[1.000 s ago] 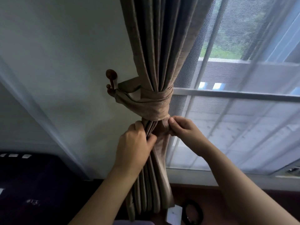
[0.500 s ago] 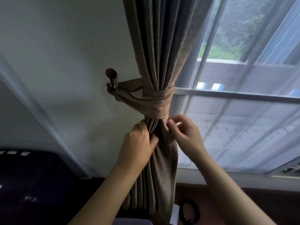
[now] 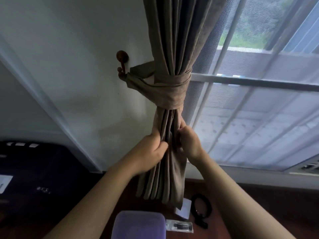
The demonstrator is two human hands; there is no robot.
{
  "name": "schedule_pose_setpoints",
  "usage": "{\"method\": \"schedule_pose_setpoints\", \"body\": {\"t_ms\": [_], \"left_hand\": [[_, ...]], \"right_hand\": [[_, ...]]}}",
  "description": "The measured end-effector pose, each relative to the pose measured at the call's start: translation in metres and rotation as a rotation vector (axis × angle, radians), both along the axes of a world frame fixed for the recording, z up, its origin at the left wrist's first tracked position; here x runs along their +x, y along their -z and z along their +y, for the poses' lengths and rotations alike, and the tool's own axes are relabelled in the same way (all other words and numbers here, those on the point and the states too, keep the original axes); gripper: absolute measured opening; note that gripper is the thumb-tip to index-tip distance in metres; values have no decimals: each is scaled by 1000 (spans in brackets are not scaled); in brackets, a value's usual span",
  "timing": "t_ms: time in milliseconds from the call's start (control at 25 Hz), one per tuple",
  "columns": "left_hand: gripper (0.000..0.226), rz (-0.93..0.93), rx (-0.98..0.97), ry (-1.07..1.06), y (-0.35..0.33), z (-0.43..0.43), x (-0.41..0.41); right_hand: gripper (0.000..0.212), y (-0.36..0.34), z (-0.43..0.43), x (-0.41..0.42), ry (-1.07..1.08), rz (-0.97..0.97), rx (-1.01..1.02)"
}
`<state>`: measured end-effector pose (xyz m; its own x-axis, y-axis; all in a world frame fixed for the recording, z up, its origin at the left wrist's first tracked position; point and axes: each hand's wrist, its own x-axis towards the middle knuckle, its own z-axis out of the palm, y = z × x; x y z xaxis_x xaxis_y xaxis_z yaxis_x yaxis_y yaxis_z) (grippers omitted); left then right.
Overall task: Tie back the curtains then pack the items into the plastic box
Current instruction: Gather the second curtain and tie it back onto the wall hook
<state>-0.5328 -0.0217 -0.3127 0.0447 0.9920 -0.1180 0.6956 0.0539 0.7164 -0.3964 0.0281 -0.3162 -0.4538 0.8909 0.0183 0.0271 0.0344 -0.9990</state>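
Observation:
A brown curtain (image 3: 174, 40) hangs gathered in the middle of the view. A matching tieback band (image 3: 165, 95) is wrapped round it and runs to a dark wooden wall hook (image 3: 122, 56). Below the band, my left hand (image 3: 150, 152) grips the left folds of the curtain, and my right hand (image 3: 189, 141) pinches the right folds. On the wooden surface below lie a purple pouch (image 3: 139, 225), a small clear packet (image 3: 179, 225), a white card (image 3: 184, 207) and a coiled black cable (image 3: 202, 211).
The white wall (image 3: 69, 66) is to the left. A sheer curtain (image 3: 259, 118) covers the barred window on the right. A dark piece of furniture (image 3: 34, 169) stands at the lower left. The window sill (image 3: 241, 175) runs behind my right arm.
Both hands have slid down the curtain below the tieback. The camera has tilted down, bringing the purple pouch and packet into view.

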Motion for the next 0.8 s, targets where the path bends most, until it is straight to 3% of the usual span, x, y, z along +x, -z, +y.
{"method": "schedule_pose_setpoints", "body": {"t_ms": [80,200,360,480,560,600,680,800], "left_hand": [[50,-21,46,-18,1,-7,-4],[49,-17,81,-24,3,-12,-9],[55,5,173,-137,17,-22,-17],[69,-248,234,-103,30,-27,-25],[69,-473,292,-206,36,-26,-29],[67,-559,297,-291,37,-21,-32],[66,-654,232,-377,37,-3,-33],[68,-619,177,-342,37,23,-20]], "right_hand": [[25,7,-3,-7,13,36,-51],[42,16,8,-30,77,34,-130],[38,30,17,-54,39,-115,-86],[49,64,12,-53,120,-311,69],[48,69,0,-47,387,-150,91],[43,68,-4,-44,422,-14,84],[45,60,-5,-43,340,157,27],[52,51,4,-50,299,237,-67]]}}
